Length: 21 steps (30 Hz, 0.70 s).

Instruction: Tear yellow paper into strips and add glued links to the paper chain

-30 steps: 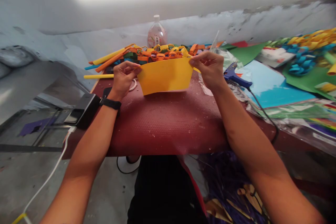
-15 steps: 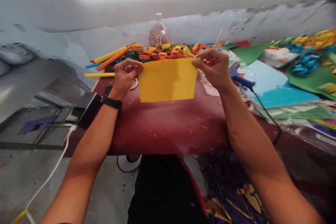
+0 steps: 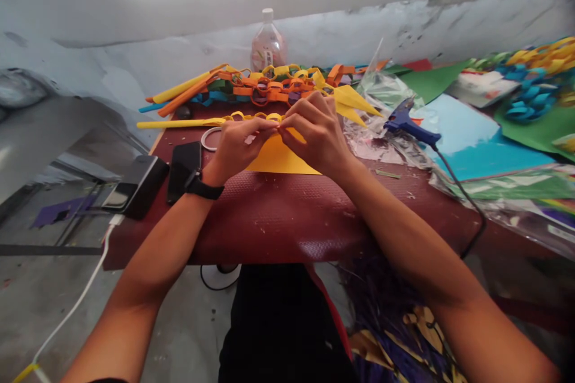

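A yellow paper sheet lies over the dark red table, with both my hands on its far edge. My left hand and my right hand meet at the middle, fingers pinched together on the sheet's edge. I wear a black wrist band on my left arm. Behind my hands runs a paper chain of orange, yellow and blue links. More yellow paper juts out to the right of my right hand.
A blue glue gun with a black cord lies right of my hands on clear plastic. A phone and a black power bank sit at the left edge. A bottle stands at the back. Coloured sheets cover the right.
My hands were apart, holding the yellow sheet up by its top corners. They have since come together at the middle and the sheet now lies lower on the table.
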Each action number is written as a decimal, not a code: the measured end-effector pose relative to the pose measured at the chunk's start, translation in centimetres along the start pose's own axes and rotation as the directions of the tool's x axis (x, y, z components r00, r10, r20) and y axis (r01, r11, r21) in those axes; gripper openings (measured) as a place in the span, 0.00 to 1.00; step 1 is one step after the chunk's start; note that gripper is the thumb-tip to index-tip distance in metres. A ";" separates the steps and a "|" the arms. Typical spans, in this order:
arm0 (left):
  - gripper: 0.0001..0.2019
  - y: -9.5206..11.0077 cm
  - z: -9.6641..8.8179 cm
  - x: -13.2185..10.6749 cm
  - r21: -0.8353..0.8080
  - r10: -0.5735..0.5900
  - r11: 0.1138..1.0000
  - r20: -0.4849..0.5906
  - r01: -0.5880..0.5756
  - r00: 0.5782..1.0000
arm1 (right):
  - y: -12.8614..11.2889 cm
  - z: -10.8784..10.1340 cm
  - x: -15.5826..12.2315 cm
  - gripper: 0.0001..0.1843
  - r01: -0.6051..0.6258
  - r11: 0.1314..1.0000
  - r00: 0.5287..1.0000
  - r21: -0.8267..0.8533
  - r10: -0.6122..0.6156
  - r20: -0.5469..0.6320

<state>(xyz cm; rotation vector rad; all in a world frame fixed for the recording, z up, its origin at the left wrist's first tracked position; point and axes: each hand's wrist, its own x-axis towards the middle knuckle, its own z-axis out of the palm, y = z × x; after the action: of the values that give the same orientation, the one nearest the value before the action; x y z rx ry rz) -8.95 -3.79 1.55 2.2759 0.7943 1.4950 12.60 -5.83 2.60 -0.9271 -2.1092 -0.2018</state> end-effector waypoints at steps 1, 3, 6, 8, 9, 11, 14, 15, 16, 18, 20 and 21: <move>0.10 0.0 0.0 0.0 0.014 0.025 1.000 0.000 -0.025 1.000 | 0.3 0.1 -0.1 0.08 0.013 1.000 1.000 0.006 -0.013 -0.009; 0.11 -0.1 0.0 -0.1 0.047 0.069 0.997 -0.007 -0.069 0.998 | 0.9 0.2 -0.3 0.07 0.041 0.999 0.999 0.029 -0.040 -0.028; 0.14 -0.3 -0.2 -0.2 0.044 0.050 0.998 -0.065 -0.048 0.997 | 2.0 0.3 -0.6 0.07 0.046 0.997 0.998 0.068 -0.043 -0.042; 0.17 -0.5 -0.4 -0.1 0.001 -0.020 1.000 -0.124 0.020 0.992 | 2.8 0.2 -0.7 0.06 0.031 0.996 0.999 0.089 -0.028 -0.037; 0.17 -0.7 -0.6 0.0 -0.024 -0.053 0.998 -0.156 0.050 0.986 | 3.3 0.1 -0.8 0.06 0.023 0.995 0.999 0.098 -0.019 -0.036; 0.18 -1.3 -0.9 0.2 -0.067 -0.093 0.995 -0.238 0.079 0.967 | 4.5 -0.1 -0.9 0.06 0.003 0.994 1.000 0.113 0.000 -0.031; 0.18 -2.4 -1.6 0.8 -0.112 -0.120 0.990 -0.374 0.083 0.920 | 6.7 -0.4 -0.9 0.05 -0.050 0.991 0.998 0.123 0.053 -0.022; 0.18 -2.8 -1.9 1.1 -0.126 -0.133 0.988 -0.413 0.089 0.901 | 7.5 -0.6 -1.0 0.05 -0.075 0.990 0.997 0.122 0.078 -0.020; 0.18 -3.3 -2.2 1.3 -0.141 -0.154 0.985 -0.453 0.100 0.878 | 8.3 -0.7 -1.0 0.05 -0.100 0.988 0.994 0.119 0.104 -0.023; 0.18 -4.2 -2.9 1.7 -0.195 -0.223 0.971 -0.527 0.139 0.820 | 9.7 -1.1 -1.1 0.05 -0.154 0.982 0.986 0.106 0.159 -0.041; 0.19 -5.2 -3.7 2.0 -0.303 -0.341 0.933 -0.578 0.194 0.742 | 10.8 -1.4 -1.2 0.07 -0.212 0.974 0.972 0.081 0.219 -0.084; 0.20 -5.7 -4.0 2.0 -0.358 -0.419 0.901 -0.576 0.244 0.702 | 11.0 -1.5 -1.3 0.07 -0.237 0.969 0.963 0.068 0.244 -0.111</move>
<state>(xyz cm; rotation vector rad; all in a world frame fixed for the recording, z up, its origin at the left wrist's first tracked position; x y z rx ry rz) -13.55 1.79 1.70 1.3057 1.0443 2.0622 21.48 0.75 0.89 -1.1019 -1.8650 -0.0728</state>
